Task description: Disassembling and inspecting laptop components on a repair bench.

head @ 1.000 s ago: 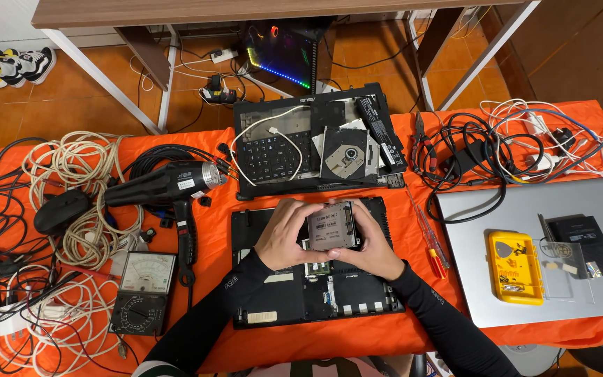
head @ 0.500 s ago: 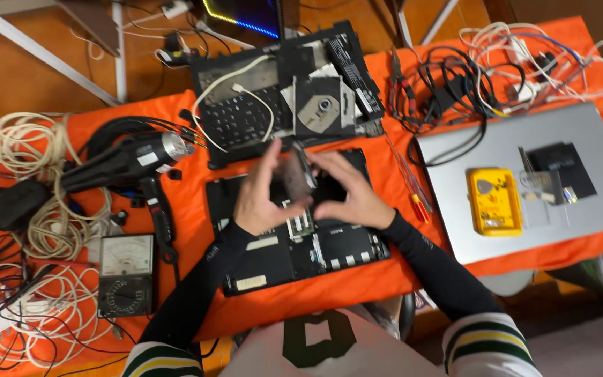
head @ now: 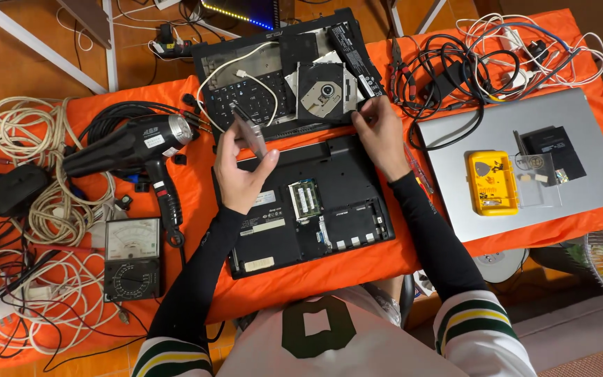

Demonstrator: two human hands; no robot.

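One drive lifted, two opened laptops before me.
My left hand (head: 242,174) pinches one flat drive (head: 249,132); my right hand (head: 378,132) presses fingers down on the nearer laptop (head: 301,209), the second laptop (head: 280,70) beyond.

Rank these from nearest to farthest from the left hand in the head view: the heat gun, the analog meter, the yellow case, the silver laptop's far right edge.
From the left hand:
1. Heat gun, just to its left.
2. Analog meter, lower left.
3. Yellow case, across on the right.
4. Silver laptop, far right edge.
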